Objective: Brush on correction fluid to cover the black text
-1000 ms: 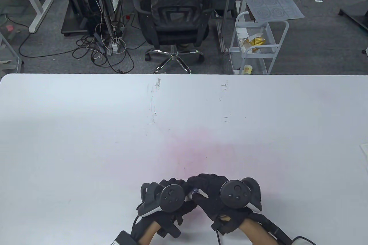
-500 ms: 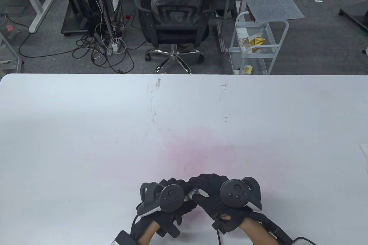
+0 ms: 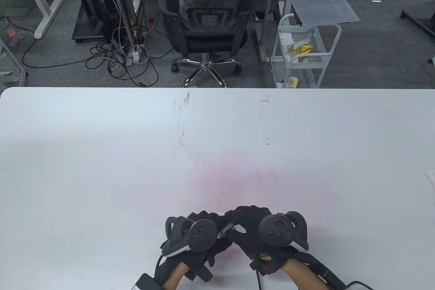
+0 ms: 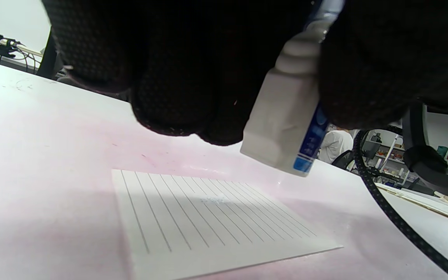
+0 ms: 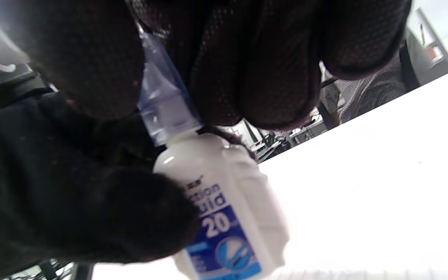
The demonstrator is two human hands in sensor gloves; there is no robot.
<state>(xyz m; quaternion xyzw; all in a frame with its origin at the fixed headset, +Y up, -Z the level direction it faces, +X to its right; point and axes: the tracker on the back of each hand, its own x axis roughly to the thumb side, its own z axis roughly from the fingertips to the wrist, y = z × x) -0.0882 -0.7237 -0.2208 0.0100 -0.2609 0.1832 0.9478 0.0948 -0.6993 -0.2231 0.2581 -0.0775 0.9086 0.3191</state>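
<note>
The correction fluid bottle [image 5: 224, 217] hangs above the lined paper [image 4: 208, 217] at the near middle of the surface [image 3: 102, 154]. Left hand [image 3: 197, 235] grips the white body; right hand [image 3: 258, 232] pinches the translucent blue cap [image 5: 161, 109]. A pale smear marks the page, so this looks like capping or uncapping. Either way, the next move calls for a steady twist.

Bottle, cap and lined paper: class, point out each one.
Bottle [image 5: 231, 217], right wrist view, on its label.
Cap [image 5: 165, 112], right wrist view, on its clear side.
Lined paper [image 4: 193, 217], left wrist view, on its middle.
</note>
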